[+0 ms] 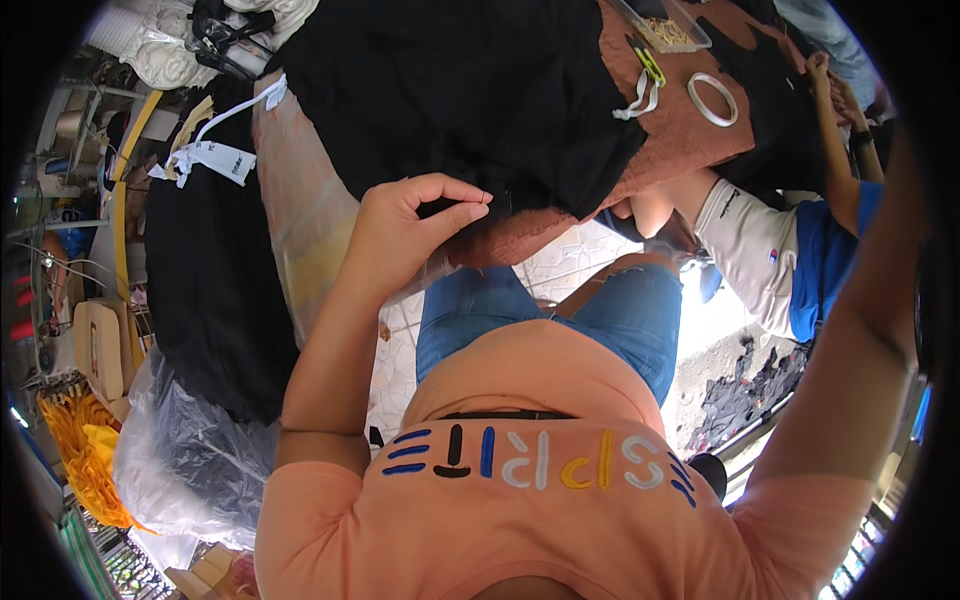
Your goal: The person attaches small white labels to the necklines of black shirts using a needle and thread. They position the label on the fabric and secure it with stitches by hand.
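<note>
Black fabric point(450, 90) lay heaped across the far middle of a table covered in a rust-brown cloth point(690, 130), its near edge hanging just past the table's front. The person's left hand point(405, 235) reached up to that edge with thumb and forefinger closed tight in a pinch on a fold of the black fabric, the other fingers curled in behind. The right hand could not be seen: only the right forearm point(860, 340) rose along the right edge of the view, so whether that hand was wide or narrow cannot be told. Far to the right on the cloth sat a white ring point(711, 98), with a yellow-green clip point(651, 66) just to its left and a clear tray point(665, 25) beyond. To the left another dark garment point(205, 270) hung down with a white tag point(215, 160) at its top, and a clear plastic bag point(180, 450) bulged below it. At the right a second person in a white and blue top point(790, 260) rested a hand point(818, 68) on the black fabric at the far right.
</note>
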`<action>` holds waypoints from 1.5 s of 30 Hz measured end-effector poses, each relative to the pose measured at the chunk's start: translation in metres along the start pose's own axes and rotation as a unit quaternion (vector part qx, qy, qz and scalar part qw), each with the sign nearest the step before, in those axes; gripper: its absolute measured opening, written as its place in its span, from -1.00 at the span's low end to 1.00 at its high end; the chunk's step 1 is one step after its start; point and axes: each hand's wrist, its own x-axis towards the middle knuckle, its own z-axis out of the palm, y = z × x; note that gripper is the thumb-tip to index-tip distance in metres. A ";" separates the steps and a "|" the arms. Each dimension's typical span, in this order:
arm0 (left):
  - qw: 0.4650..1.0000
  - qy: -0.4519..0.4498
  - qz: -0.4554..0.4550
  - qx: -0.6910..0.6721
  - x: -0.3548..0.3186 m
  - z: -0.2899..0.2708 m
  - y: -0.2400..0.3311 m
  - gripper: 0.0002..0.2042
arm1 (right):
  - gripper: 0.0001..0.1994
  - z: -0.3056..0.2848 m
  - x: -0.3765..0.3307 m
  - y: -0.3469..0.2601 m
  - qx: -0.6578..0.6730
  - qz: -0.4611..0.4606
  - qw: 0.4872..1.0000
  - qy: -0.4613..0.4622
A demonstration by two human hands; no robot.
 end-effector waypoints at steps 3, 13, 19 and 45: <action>0.994 0.037 -0.041 -0.090 0.003 -0.004 -0.007 -0.87 | -0.72 -0.032 0.023 0.046 -0.008 0.130 0.986 0.100; 0.973 0.083 -0.059 -0.209 0.013 -0.002 -0.017 -0.84 | -0.85 0.087 0.025 0.274 -0.454 0.291 0.792 0.288; 0.974 0.082 -0.037 -0.206 0.017 -0.002 -0.013 -0.81 | -0.85 0.071 0.020 0.260 -0.427 0.346 0.807 0.216; 0.966 0.050 -0.011 -0.252 0.004 -0.007 0.007 -0.82 | -0.75 0.122 0.026 0.046 0.056 0.079 0.991 0.097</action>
